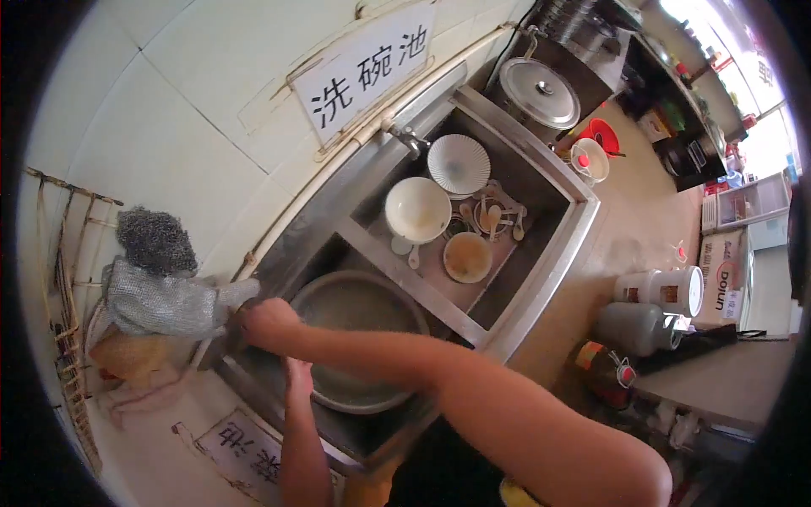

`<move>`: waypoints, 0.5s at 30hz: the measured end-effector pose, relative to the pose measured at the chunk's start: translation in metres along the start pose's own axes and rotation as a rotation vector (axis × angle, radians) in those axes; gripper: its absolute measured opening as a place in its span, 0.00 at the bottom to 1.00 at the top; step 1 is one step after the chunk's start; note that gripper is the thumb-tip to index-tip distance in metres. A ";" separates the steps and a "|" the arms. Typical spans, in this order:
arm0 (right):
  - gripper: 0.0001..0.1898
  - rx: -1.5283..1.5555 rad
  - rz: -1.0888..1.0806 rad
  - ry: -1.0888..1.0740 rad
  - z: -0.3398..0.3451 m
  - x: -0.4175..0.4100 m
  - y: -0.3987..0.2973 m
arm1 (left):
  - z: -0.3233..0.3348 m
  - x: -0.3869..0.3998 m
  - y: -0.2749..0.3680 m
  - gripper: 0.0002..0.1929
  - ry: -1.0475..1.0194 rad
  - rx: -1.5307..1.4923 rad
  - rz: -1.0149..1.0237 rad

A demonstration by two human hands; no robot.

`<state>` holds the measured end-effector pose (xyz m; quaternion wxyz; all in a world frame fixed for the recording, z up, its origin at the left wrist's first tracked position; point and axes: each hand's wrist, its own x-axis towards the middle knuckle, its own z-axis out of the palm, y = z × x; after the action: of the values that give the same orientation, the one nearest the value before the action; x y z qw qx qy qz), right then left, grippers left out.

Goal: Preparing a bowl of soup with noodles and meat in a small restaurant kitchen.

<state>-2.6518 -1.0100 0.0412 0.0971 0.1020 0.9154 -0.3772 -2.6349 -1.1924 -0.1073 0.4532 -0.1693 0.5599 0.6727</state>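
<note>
My right hand (272, 324) is at the left end of the steel sink, fingers curled beside a dark, blurred thing (236, 329); whether it grips this is unclear. Just below, my left hand (299, 374) is partly hidden behind the right forearm, and its fingers do not show. Close beyond the hands hangs a grey mesh cloth (161, 304), with a steel wool scourer (155, 241) above it. A large round basin (361, 399) lies in the near sink compartment, under my right forearm.
The far compartment holds a white bowl (418, 209), a ribbed white dish (459, 163), a bowl with brownish contents (467, 256) and several spoons (494, 218). A steel divider (412, 279) separates the compartments. A faucet (410, 141) projects from the wall; a lidded pot (540, 94) stands beyond.
</note>
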 end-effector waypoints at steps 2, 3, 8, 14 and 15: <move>0.20 0.299 0.091 0.190 -0.016 -0.072 0.018 | 0.012 -0.035 -0.002 0.31 0.147 0.354 0.018; 0.23 0.336 0.229 0.188 -0.018 -0.099 0.046 | 0.014 -0.044 -0.007 0.31 0.141 0.355 0.018; 0.13 0.258 0.867 0.545 -0.054 -0.218 0.298 | -0.005 -0.080 -0.046 0.25 0.302 0.579 0.103; 0.15 0.026 1.162 0.580 -0.072 -0.268 0.594 | -0.018 -0.138 -0.096 0.19 0.430 0.690 0.002; 0.15 -0.143 1.160 0.399 -0.067 -0.284 0.648 | -0.003 -0.133 -0.106 0.18 0.369 0.672 -0.007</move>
<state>-2.2178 -0.5449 -0.2742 0.1197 0.6452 0.7341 -0.1744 -2.4798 -1.2552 -0.0740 0.3773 -0.1314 0.8206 0.4085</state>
